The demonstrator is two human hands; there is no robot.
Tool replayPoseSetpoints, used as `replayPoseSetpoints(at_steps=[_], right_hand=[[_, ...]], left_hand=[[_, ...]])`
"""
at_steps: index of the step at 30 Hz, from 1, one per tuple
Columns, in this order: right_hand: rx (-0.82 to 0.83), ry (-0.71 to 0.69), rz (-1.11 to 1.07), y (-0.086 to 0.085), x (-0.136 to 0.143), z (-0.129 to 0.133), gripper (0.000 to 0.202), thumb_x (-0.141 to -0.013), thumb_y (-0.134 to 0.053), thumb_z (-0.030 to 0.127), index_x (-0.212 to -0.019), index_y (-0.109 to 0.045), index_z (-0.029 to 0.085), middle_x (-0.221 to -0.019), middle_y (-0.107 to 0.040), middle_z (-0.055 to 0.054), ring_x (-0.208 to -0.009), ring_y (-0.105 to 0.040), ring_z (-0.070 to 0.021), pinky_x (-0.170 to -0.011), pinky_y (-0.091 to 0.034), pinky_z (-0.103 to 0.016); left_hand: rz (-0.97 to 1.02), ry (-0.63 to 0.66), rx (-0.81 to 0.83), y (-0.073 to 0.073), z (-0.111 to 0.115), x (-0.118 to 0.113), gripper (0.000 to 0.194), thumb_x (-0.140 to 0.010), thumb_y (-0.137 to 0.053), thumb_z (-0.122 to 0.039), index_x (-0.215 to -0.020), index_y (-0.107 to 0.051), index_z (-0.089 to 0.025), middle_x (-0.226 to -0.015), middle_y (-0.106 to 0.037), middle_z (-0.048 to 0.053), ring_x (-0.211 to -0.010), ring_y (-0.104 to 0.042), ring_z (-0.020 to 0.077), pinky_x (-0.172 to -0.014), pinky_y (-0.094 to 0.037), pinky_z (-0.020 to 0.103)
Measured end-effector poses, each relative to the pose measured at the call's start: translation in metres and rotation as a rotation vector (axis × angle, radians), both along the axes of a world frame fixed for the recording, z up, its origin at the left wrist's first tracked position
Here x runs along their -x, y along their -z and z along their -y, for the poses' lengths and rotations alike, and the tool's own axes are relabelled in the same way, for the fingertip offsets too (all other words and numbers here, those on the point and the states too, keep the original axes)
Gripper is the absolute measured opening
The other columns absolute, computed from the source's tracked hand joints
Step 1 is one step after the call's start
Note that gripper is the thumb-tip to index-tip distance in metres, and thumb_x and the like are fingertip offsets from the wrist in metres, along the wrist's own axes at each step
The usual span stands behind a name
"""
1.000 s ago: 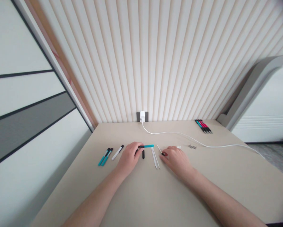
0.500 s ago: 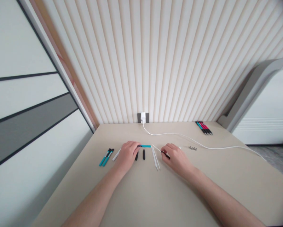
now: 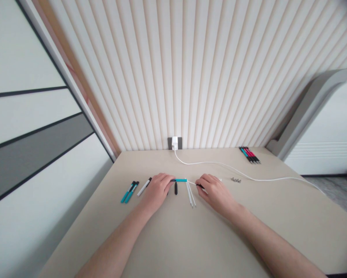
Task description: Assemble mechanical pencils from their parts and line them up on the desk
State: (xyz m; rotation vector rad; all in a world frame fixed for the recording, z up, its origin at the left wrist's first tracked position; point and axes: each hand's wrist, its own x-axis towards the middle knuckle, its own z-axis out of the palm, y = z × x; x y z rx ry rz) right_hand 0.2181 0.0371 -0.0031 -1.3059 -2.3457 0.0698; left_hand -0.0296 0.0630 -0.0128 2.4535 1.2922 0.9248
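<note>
My left hand [image 3: 159, 188] is closed on a blue pen barrel [image 3: 181, 180], whose open end points right. Closed too, my right hand [image 3: 212, 188] pinches a black pen grip [image 3: 200, 186] with a thin white refill [image 3: 192, 183] sticking out of it to the left. The refill's tip is at the barrel's open end; whether it is inside, I cannot tell. Between the hands lie several white refills [image 3: 190, 195]. One black grip [image 3: 176, 188] lies below the barrel, and another is mostly hidden by my left fingers.
Two blue barrels [image 3: 130, 192] and a white barrel [image 3: 143, 187] lie left of my left hand. Small metal tips [image 3: 236, 180] sit to the right. Several pens [image 3: 250, 155] lie at the back right. A white cable [image 3: 211, 163] runs from a charger [image 3: 175, 143] across the table [image 3: 173, 239].
My right hand has turned the black grip and refill flatter, bringing the refill in line with the barrel's end. The left hand and barrel have shifted slightly right.
</note>
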Motion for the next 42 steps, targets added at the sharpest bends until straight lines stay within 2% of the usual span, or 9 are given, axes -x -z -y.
replayPoseSetpoints(at_steps=[3, 7, 9, 13, 20, 32, 37, 42], right_hand=[[-0.005, 0.015, -0.017, 0.003, -0.003, -0.004, 0.019, -0.094, -0.046, 0.019, -0.098, -0.063, 0.022, -0.096, -0.064, -0.007, -0.091, -0.059, -0.0208, -0.082, -0.044, -0.034], [0.022, 0.037, 0.017, 0.003, -0.006, -0.007, 0.020, -0.096, -0.043, 0.021, -0.101, -0.063, 0.023, -0.089, -0.065, -0.006, -0.088, -0.061, -0.0210, -0.080, -0.044, -0.034], [0.043, 0.004, 0.022, 0.001, -0.004, -0.005, 0.020, -0.096, -0.044, 0.023, -0.101, -0.063, 0.024, -0.089, -0.066, -0.006, -0.086, -0.061, -0.0205, -0.078, -0.044, -0.033], [0.096, -0.082, -0.101, 0.001, 0.000, -0.002, 0.016, -0.096, -0.047, 0.024, -0.102, -0.062, 0.023, -0.093, -0.067, -0.005, -0.087, -0.062, -0.0186, -0.077, -0.044, -0.031], [0.104, -0.054, -0.357, 0.010, -0.002, -0.006, 0.012, -0.088, -0.061, 0.024, -0.100, -0.061, 0.024, -0.093, -0.069, -0.002, -0.087, -0.062, -0.0185, -0.080, -0.043, -0.033], [0.140, -0.045, -0.469, 0.007, -0.003, -0.003, 0.013, -0.084, -0.066, 0.027, -0.096, -0.064, 0.024, -0.090, -0.069, -0.002, -0.086, -0.061, -0.0199, -0.079, -0.045, -0.034], [0.204, -0.045, -0.535, 0.005, -0.003, -0.003, 0.014, -0.081, -0.068, 0.026, -0.094, -0.065, 0.023, -0.089, -0.069, -0.002, -0.084, -0.062, -0.0182, -0.077, -0.047, -0.031], [0.311, 0.032, -0.605, 0.002, -0.004, -0.003, 0.013, -0.079, -0.071, 0.031, -0.088, -0.067, 0.023, -0.083, -0.070, 0.000, -0.074, -0.062, -0.0162, -0.070, -0.046, -0.028]], left_hand=[[-0.008, 0.010, 0.006, -0.002, 0.000, 0.000, 0.021, -0.093, -0.048, -0.025, -0.104, -0.065, -0.025, -0.095, -0.066, 0.006, -0.092, -0.057, 0.0235, -0.084, -0.041, 0.036], [-0.024, 0.070, 0.019, -0.004, 0.002, -0.002, 0.020, -0.092, -0.049, -0.025, -0.104, -0.066, -0.026, -0.095, -0.066, 0.007, -0.092, -0.057, 0.0235, -0.084, -0.040, 0.036], [-0.018, 0.107, 0.026, -0.005, 0.005, -0.005, 0.020, -0.092, -0.050, -0.024, -0.103, -0.066, -0.026, -0.094, -0.066, 0.007, -0.091, -0.057, 0.0235, -0.084, -0.040, 0.036], [0.053, 0.161, 0.054, -0.005, 0.009, -0.009, 0.019, -0.091, -0.053, -0.023, -0.102, -0.067, -0.025, -0.093, -0.066, 0.006, -0.089, -0.057, 0.0229, -0.083, -0.040, 0.036], [0.008, 0.168, 0.019, -0.002, 0.010, -0.010, 0.016, -0.093, -0.050, -0.021, -0.103, -0.063, -0.020, -0.092, -0.065, 0.006, -0.089, -0.056, 0.0201, -0.082, -0.043, 0.033], [0.020, 0.214, -0.032, -0.001, 0.009, -0.010, 0.014, -0.092, -0.052, -0.022, -0.098, -0.065, -0.018, -0.086, -0.064, 0.005, -0.085, -0.054, 0.0190, -0.080, -0.043, 0.034], [0.124, 0.220, -0.006, 0.001, 0.009, -0.009, 0.014, -0.090, -0.056, -0.022, -0.098, -0.067, -0.018, -0.081, -0.062, 0.005, -0.081, -0.054, 0.0182, -0.075, -0.044, 0.032], [0.243, 0.227, 0.081, -0.003, 0.011, -0.010, 0.013, -0.088, -0.059, -0.023, -0.096, -0.068, -0.018, -0.080, -0.062, 0.005, -0.081, -0.056, 0.0175, -0.075, -0.045, 0.030]])
